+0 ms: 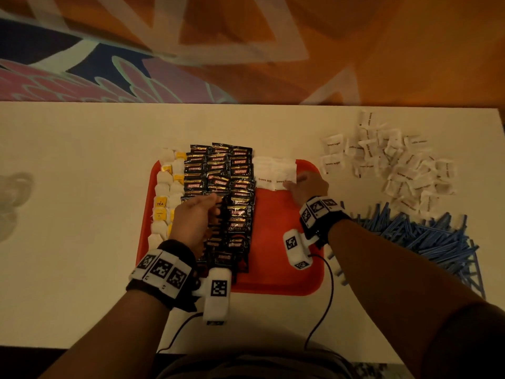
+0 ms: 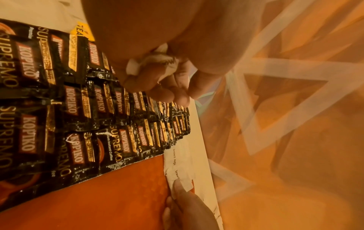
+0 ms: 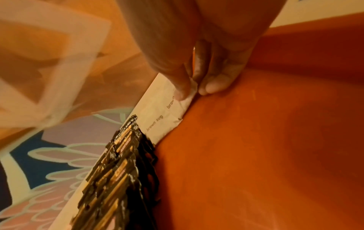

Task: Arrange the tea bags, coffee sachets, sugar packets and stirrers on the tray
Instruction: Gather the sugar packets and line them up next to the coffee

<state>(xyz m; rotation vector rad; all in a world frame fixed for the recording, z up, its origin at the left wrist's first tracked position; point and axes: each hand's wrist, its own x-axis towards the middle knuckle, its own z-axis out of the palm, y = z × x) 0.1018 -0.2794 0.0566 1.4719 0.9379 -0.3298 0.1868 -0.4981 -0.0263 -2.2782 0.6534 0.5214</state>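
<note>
Red tray (image 1: pixel 276 283) sits mid-table (image 1: pixel 82 214). L col of tray: tea bags (image 1: pixel 166 192), white w/ yellow tags, packed along the left rim. Next to them, black Kopiko coffee sachets (image 1: pixel 235 170) in overlapping rows, running front to back, far ends hanging past the tray's far edge. Right of the coffee, a short row of white brown-sugar packets (image 1: pixel 274 170) at the far end; rest of that side of the tray is bare red. R hand (image 1: pixel 307 186) is down on the near-right end of that row, thumb + fingertips (image 3: pixel 213 87) pinching/pressing the edge of the last sugar packet (image 3: pixel 188 99) flat on the tray. L hand (image 1: pixel 195 218) hovers over the coffee rows, fingers curled around a bunch of crumpled white packets (image 2: pixel 157 61) in the palm; print on them too blurred to read. Off-tray, R side of table: loose sugar packet pile (image 1: pixel 390 162) far right, blue stirrers (image 1: pixel 426 242) heaped nearer, just beside the tray's right rim.
</note>
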